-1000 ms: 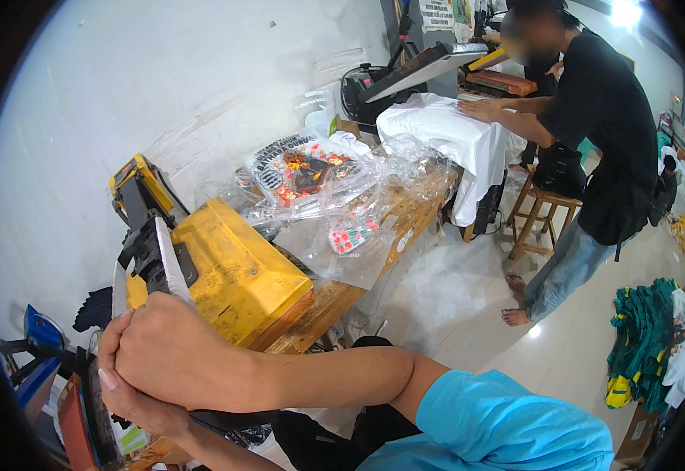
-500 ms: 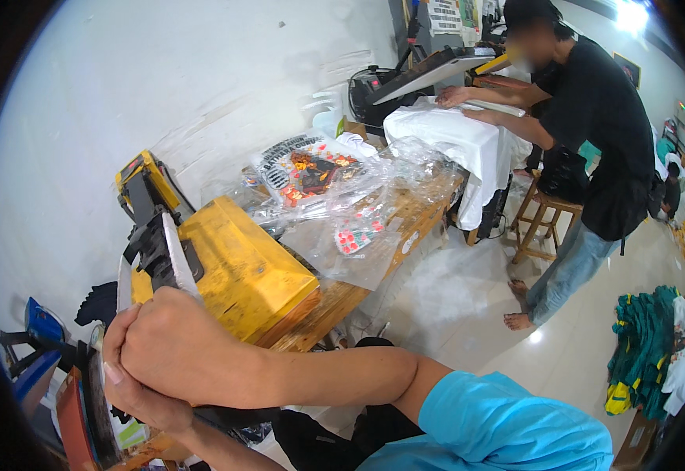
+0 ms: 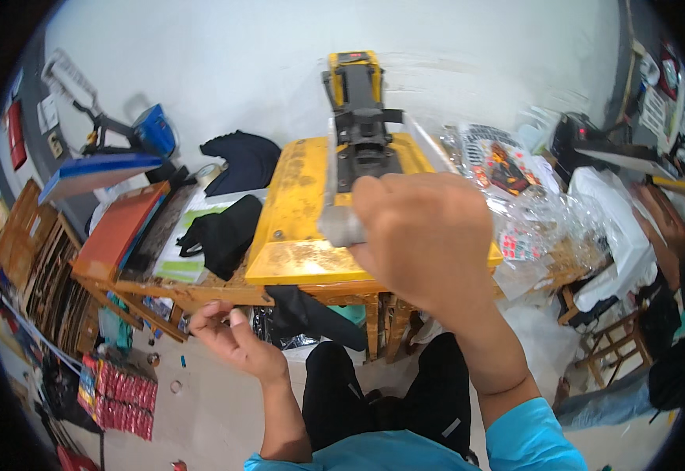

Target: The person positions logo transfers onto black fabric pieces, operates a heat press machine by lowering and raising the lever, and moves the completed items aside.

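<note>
White wall (image 3: 240, 71) behind, wooden table (image 3: 201, 295) below, and there sits the yellow press (image 3: 289, 208) on top! Your right hand (image 3: 429, 239) clasps its grey handle (image 3: 342, 227); your left hand (image 3: 240, 341) hangs free, fingers loosely curled, near the table's edge.

Bright blue short-sleeved shirt (image 3: 532, 441), black trousers (image 3: 331, 392), pale marking (image 3: 451, 428)

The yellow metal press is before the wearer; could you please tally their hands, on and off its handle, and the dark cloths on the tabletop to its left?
Bare right hand on thick grey handle: 1
Bare left hand off it: 1
Dark fabric cloths: 2
Total: 4
</note>
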### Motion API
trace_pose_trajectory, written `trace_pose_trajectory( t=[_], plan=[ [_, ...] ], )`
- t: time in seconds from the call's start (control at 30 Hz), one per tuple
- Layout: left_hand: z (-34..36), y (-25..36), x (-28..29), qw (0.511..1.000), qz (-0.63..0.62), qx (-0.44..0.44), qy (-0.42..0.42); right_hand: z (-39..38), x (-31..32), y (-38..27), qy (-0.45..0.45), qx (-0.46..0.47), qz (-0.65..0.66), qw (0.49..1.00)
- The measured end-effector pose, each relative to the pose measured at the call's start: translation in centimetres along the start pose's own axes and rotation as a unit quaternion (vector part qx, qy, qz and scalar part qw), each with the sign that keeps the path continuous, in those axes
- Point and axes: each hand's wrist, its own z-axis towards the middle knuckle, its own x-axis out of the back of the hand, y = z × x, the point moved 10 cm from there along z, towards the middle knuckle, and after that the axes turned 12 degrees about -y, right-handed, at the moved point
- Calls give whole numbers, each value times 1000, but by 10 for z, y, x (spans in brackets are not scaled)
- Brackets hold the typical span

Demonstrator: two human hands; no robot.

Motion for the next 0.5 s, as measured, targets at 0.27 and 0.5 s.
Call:
trace_pose_trajectory(
  t=[0.27, 0.5],
  plan=[
    [-38, -72, -39, 962, 79, 146, -217, 5, -4, 1, -27, -1, -56, 998],
    [-32, -84, -54, 962, -50, 225, -149, 9, -2, -3, -5, 8, -85, 996]
  ],
)
